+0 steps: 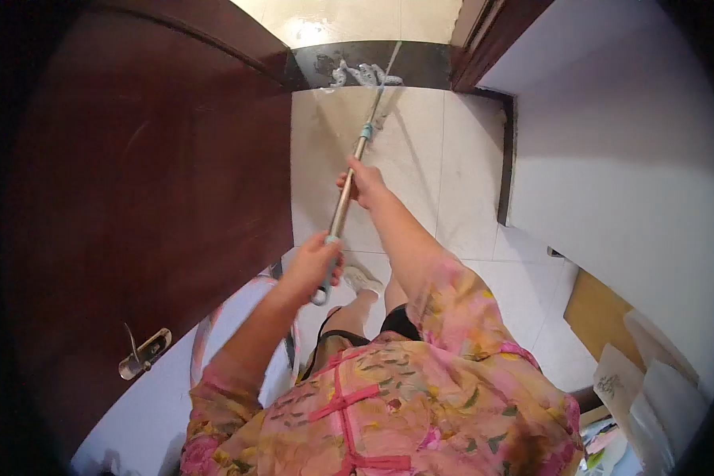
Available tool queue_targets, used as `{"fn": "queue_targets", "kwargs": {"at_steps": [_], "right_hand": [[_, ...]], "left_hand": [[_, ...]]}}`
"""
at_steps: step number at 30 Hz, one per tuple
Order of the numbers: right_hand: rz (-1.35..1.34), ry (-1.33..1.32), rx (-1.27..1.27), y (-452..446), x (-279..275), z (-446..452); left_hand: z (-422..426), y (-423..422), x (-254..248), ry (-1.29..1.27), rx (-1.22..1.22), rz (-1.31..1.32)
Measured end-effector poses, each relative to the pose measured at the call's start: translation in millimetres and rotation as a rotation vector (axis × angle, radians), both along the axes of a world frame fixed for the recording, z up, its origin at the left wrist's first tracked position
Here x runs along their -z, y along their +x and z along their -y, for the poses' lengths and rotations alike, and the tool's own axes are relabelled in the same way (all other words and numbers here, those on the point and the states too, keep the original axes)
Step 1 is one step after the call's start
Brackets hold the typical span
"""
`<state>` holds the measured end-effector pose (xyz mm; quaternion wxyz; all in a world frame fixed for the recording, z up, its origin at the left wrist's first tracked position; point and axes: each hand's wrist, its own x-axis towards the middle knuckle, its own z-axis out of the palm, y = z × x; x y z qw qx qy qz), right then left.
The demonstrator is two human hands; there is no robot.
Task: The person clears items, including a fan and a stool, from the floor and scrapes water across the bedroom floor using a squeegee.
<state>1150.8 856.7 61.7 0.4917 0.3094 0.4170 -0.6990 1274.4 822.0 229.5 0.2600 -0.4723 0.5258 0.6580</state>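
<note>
A mop (pixel 339 213) with a metal pole slants away from me across the doorway. My left hand (pixel 313 266) is wrapped round the grey grip at its near end, just above the hanging loop. Further up the pole, my right hand (pixel 362 184) is closed round the metal part, below a light blue collar. The grey mop head (pixel 365 75) lies spread on the dark threshold strip (pixel 432 65), which has wet-looking marks at the left.
A dark red door (pixel 151 159) with a metal handle (pixel 145 355) stands at the left. A white wall (pixel 619 159) and dark door frame (pixel 492 44) are at the right. Pale floor tiles (pixel 408 198) lie between. Plastic bags (pixel 631 389) sit at lower right.
</note>
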Motion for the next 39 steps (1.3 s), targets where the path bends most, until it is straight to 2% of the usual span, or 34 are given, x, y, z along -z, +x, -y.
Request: {"fn": "queue_targets", "kwargs": {"at_steps": [3, 5, 7, 8, 10, 11, 12, 13, 14, 15, 16, 17, 18, 19, 21, 23, 25, 26, 28, 31, 34, 37, 39], "right_hand": [[-0.140, 0.101, -0.120, 36.0, -9.7, -46.0], [-0.226, 0.178, -0.190, 55.3, -6.5, -90.2], [-0.208, 0.239, -0.247, 63.0, -10.6, -131.3], [-0.309, 0.255, -0.374, 69.8, -14.3, -158.0], [-0.526, 0.491, -0.659, 98.6, -25.3, -204.9], [-0.787, 0.567, -0.873, 118.3, -12.5, -235.1], [-0.699, 0.588, -0.893, 145.1, -15.8, -257.2], [-0.656, 0.574, -0.918, 176.3, -26.3, -274.3], [-0.536, 0.562, -0.937, 205.3, -37.4, -287.1], [-0.458, 0.518, -0.906, 234.2, -51.5, -293.9], [-0.373, 0.519, -0.895, 264.6, -55.4, -301.2], [-0.353, 0.507, -0.949, 288.8, -61.3, -303.3], [-0.354, 0.535, -0.948, 311.9, -62.3, -302.1], [-0.279, 0.545, -0.931, 322.9, -57.6, -304.3], [-0.255, 0.516, -0.981, 343.0, -44.2, -291.1], [-0.309, 0.503, -1.027, 349.5, -27.4, -269.8], [-0.244, 0.483, -0.968, 344.4, -22.7, -260.7], [-0.195, 0.457, -0.916, 339.7, -22.8, -257.6], [-0.103, 0.403, -0.771, 328.5, -26.9, -236.6], [-0.071, 0.359, -0.693, 306.4, -3.7, -200.3], [-0.146, 0.310, -0.643, 275.2, 34.7, -164.3], [-0.214, 0.292, -0.616, 223.7, 51.6, -120.3], [-0.217, 0.336, -0.581, 179.0, 53.5, -93.0]], "left_hand": [[-53.7, 33.0, 18.6, -0.115, 0.033, -0.037], [-101.4, 82.0, 67.5, -0.376, 0.359, -0.529], [-89.3, 92.4, 49.0, -0.053, 0.476, -0.469], [-83.4, 101.9, 42.7, 0.114, 0.532, -0.435], [-57.7, 159.4, 70.9, 0.046, 0.378, -0.429], [-35.6, 174.9, 51.4, -0.035, 0.267, -0.395], [-6.6, 228.0, 86.2, -0.142, 0.135, -0.537], [35.6, 274.9, 105.8, 0.026, -0.168, -0.573], [72.3, 299.7, 71.3, -0.211, -0.211, -0.293], [98.1, 342.9, 55.0, -0.483, -0.317, -0.439], [122.4, 378.0, 24.5, -0.665, -0.390, -0.293], [159.7, 437.5, 24.1, -0.865, -0.378, -0.344], [186.2, 459.9, -6.0, -0.880, -0.397, 0.102], [146.7, 423.0, -76.3, -1.131, -0.536, 0.068], [169.6, 459.3, -104.5, -1.208, -0.691, -0.349], [170.1, 437.4, -144.6, -1.470, -0.439, -0.432], [169.9, 408.7, -178.9, -1.645, -0.326, -0.416], [175.8, 401.8, -188.5, -1.659, -0.416, -0.398], [193.4, 395.5, -196.5, -1.677, -0.600, -0.367], [211.8, 388.6, -198.8, -1.857, -0.504, -0.164], [225.4, 373.6, -186.2, -1.989, -0.552, -0.344], [218.3, 357.9, -189.7, -2.011, -0.482, -0.398], [231.9, 375.9, -183.2, -1.916, -0.593, -0.255]]}}
